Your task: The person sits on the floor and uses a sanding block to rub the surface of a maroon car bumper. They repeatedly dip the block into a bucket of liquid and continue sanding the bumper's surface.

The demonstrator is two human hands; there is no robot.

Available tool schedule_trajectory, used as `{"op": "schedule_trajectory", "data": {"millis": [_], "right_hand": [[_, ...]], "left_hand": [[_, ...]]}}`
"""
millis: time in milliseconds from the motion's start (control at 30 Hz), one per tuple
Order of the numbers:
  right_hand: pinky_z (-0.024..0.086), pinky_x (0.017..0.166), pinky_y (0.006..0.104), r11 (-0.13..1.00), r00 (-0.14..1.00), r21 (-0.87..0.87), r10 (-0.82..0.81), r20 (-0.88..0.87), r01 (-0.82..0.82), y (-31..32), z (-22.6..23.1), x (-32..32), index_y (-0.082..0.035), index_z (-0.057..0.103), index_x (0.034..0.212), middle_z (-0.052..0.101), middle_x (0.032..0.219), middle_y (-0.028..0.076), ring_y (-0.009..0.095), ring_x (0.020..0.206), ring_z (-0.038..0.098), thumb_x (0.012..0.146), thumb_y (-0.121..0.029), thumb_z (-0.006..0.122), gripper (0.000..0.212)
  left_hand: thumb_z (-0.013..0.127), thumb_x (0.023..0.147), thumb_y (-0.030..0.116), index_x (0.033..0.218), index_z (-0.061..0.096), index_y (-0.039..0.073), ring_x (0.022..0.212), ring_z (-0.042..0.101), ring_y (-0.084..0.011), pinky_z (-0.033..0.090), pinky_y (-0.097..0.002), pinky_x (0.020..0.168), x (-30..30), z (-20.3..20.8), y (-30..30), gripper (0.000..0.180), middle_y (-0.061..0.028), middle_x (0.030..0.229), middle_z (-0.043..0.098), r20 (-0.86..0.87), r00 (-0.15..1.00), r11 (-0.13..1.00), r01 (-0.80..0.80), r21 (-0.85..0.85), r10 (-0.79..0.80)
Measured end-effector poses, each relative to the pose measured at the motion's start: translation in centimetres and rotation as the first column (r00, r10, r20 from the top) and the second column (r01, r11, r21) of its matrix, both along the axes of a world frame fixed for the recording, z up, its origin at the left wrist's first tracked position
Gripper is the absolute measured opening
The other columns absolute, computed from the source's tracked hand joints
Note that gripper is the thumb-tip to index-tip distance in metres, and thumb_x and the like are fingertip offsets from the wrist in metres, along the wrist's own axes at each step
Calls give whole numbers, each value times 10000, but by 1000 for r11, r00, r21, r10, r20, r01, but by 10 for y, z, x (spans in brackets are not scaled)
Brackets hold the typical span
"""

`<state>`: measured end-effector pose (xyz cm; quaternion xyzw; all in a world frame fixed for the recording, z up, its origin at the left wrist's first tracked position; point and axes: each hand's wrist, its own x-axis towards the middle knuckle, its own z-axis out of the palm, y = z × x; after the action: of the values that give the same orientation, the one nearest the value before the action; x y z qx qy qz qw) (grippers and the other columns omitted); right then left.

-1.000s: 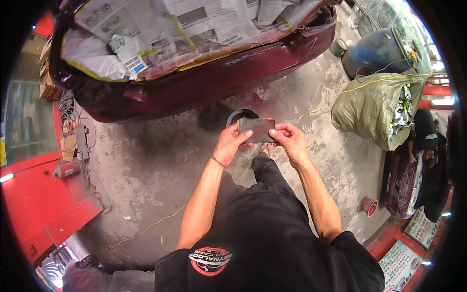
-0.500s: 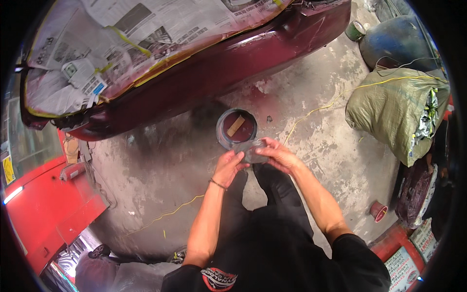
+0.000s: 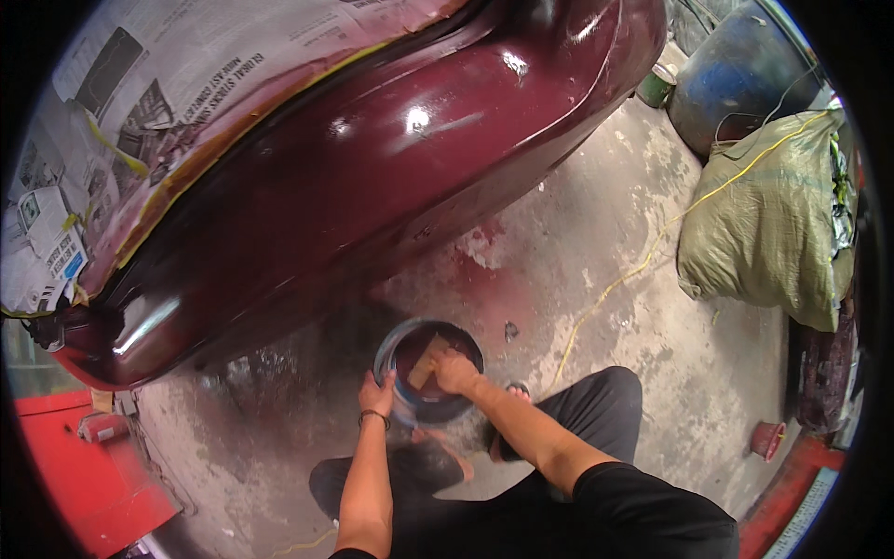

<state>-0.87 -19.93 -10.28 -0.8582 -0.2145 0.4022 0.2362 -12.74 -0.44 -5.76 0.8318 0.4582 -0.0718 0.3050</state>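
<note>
A round bucket [image 3: 404, 411] with dark red contents stands on the floor in front of me. My right hand [image 3: 454, 371] reaches inside it, its fingers closed on a flat tan block [image 3: 428, 361]. At the bucket's left rim is my left hand [image 3: 375, 395], with its fingers closed. I cannot tell whether it grips the rim or a grey sheet. Just beyond the bucket, a glossy dark red car bumper [image 3: 400, 177] crosses the view.
Newspaper [image 3: 214, 74] edged with yellow tape covers the area behind the bumper. A stuffed sack [image 3: 759, 224], a blue drum [image 3: 740, 79] and a green can [image 3: 656, 86] stand at right. A yellow cord [image 3: 615, 284] crosses the floor. A small red pot [image 3: 767, 441] sits at lower right.
I have gone down lower, closer to the bucket and bumper. My hands have parted from the grey sheet they held together; the right has gone into the bucket and taken hold of the tan block.
</note>
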Motion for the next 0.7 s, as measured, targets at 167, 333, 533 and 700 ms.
{"op": "schedule_trajectory", "data": {"millis": [167,333,533,700], "right_hand": [[415,1255,657,947,973,-250,225,59,-203,12,-58,4,-163,508,1681,472,1719,202,501,1605,407,1115,-351,555,598],[482,1226,539,942,951,-174,257,-173,-286,8,-41,47,-126,632,1590,677,1561,193,353,1419,671,1129,-317,528,510],[589,1024,445,802,730,178,-396,-557,570,-62,63,114,-87,664,1492,733,1425,138,261,1241,718,1198,-483,499,519],[475,1084,368,373,725,851,-689,-14,371,-112,231,205,-28,576,1610,649,1411,110,202,1259,543,1212,-483,501,609]], "left_hand": [[715,1057,427,1353,735,21,1147,744,-523,581,-544,995,22,-40,8,503,-310,1166,784,116,992,996,37,82,-46],[687,1081,412,1394,728,83,1167,749,-484,586,-547,1007,129,-24,7,456,-266,1214,791,151,856,869,481,114,-494],[711,1070,278,1451,704,67,1296,718,-434,568,-527,1108,217,98,-66,435,-230,1372,761,319,494,568,796,209,-809],[767,1007,166,1243,780,46,1108,752,-389,590,-486,1005,252,306,-78,266,-179,1215,788,533,-129,378,568,731,-836]]}}
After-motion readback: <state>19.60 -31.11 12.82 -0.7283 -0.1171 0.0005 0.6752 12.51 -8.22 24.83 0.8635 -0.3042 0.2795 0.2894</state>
